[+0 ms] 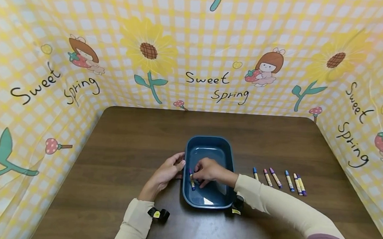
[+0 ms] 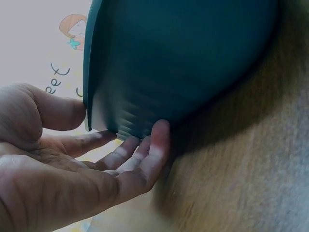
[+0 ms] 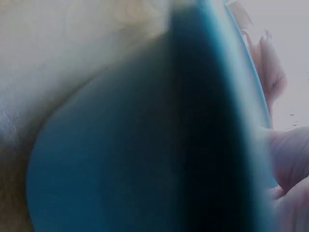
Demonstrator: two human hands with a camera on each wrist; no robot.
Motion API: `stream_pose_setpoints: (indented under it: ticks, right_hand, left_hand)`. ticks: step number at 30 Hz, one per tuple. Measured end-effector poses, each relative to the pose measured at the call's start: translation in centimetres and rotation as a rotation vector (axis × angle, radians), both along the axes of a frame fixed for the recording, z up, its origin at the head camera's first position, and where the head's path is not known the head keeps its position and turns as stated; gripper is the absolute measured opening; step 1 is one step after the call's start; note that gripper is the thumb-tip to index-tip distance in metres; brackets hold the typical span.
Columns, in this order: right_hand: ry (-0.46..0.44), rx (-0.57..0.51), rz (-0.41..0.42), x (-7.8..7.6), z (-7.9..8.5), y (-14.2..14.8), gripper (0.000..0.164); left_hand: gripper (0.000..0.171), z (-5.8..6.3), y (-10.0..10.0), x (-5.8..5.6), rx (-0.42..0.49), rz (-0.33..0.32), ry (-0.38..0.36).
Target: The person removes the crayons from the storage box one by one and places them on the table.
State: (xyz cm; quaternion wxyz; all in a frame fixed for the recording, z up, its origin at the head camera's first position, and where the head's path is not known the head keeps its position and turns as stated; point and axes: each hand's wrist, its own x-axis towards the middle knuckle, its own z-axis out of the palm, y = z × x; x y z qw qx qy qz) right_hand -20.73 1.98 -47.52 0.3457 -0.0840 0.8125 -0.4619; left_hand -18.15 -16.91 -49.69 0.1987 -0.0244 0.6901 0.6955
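Note:
A deep blue rectangular plastic bin (image 1: 206,204) stands on the table. On its left side, my left hand (image 1: 167,172) grips the bin, thumb at the rim and bent fingers against the outer wall in the left wrist view. My right hand (image 1: 209,170) reaches inside with bent fingers, fingertips at a crayon (image 1: 192,183) by the left inner wall. That crayon has blue-purple ends and a yellowish label, and the fingers partly cover it. In the right wrist view the bin's wall (image 3: 106,159) hides most of the right hand's work.
To the right of the bin lie several wrapped crayons in a loose row, among them a pink crayon (image 1: 267,177), a blue crayon (image 1: 289,181) and a purple crayon (image 1: 275,177). The right forearm crosses close by them. A patterned yellow cloth (image 1: 202,54) stands behind the brown table (image 1: 138,131).

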Motion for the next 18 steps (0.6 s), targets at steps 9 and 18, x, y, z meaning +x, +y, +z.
stream_pose_setpoints:
  ticks: [9, 18]
  right_hand:
    - [0.231, 0.152, 0.133, 0.74, -0.36, -0.8, 0.021]
    - [0.385, 0.197, 0.187, 1.02, -0.52, -0.79, 0.024]
  left_hand:
    - [0.048, -0.16, 0.02, 0.26, 0.019, 0.001, 0.008]
    - [0.048, -0.2, 0.26, 0.24, 0.017, 0.017, 0.014]
